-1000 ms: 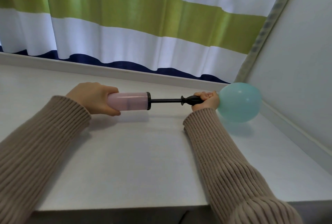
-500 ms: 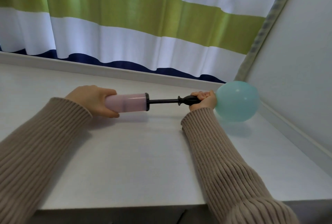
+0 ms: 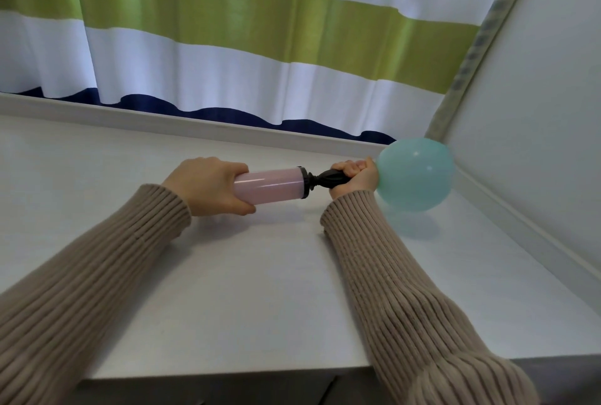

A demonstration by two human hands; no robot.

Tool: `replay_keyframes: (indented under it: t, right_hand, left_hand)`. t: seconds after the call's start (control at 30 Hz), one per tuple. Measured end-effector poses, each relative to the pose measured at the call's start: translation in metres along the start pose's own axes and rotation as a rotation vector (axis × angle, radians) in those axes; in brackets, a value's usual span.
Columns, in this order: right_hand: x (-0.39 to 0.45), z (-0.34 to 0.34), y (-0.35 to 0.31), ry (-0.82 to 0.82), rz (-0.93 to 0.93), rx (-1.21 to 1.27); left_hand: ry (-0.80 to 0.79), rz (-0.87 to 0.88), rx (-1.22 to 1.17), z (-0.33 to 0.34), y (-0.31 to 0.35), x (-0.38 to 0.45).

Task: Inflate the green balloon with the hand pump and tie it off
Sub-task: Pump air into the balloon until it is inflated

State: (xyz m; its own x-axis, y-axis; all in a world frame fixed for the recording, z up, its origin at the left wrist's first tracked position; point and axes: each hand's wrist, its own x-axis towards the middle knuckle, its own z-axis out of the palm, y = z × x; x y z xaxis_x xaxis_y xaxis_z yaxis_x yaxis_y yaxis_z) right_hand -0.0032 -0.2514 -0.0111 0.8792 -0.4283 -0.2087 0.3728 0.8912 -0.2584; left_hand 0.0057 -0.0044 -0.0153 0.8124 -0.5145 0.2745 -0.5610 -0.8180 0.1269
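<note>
The green balloon [image 3: 415, 174] is partly filled and hangs at the right end of the hand pump [image 3: 272, 185], just above the tabletop [image 3: 247, 290] and near the wall [image 3: 536, 131] in the corner. In my judgement the main risk now is that the balloon neck slips from the pump tip: the right hand [image 3: 355, 176] covers both the dark nozzle part and the neck, so I cannot see how deep the neck sits, and a strong push could blow it off and let the air go out. A second risk is that the balloon rubs the wall or the tabletop edge while the pump moves, or that too many strokes make it burst. Later, when the neck is taken off for the knot, air can escape if it is not pinched tight. The left hand [image 3: 208, 185] is closed around the far end of the pink barrel, knuckles up, and the barrel lies almost level. The right hand is clamped on the black part beside the balloon, the fingers curled over the top. The pump is pushed nearly together, so the hands are rather near each other but not touching. Both forearms in ribbed beige sleeves [image 3: 406, 300] reach forward over the tabletop.
</note>
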Motion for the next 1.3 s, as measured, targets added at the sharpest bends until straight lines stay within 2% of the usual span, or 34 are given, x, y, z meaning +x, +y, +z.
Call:
replay_keyframes:
  t: [0.23,0.57,0.93,1.1,1.3]
  right_hand:
    - [0.010,-0.006,-0.025,0.016,-0.039,0.100]
    - [0.003,-0.002,0.000,-0.009,0.019,0.012]
    - [0.007,-0.005,-0.032,0.037,-0.081,0.077]
    - [0.006,-0.003,-0.026,0.028,-0.071,0.071]
    - [0.000,0.000,0.000,-0.002,-0.003,0.005]
  left_hand:
    - [-0.039,-0.108,0.003,-0.018,-0.046,-0.021]
    - [0.005,-0.007,-0.002,0.000,0.008,0.000]
    - [-0.027,-0.089,-0.013,-0.015,-0.056,-0.017]
    - [0.019,-0.042,0.086,-0.010,-0.031,-0.009]
    - [0.080,0.011,0.077,0.006,0.012,0.003]
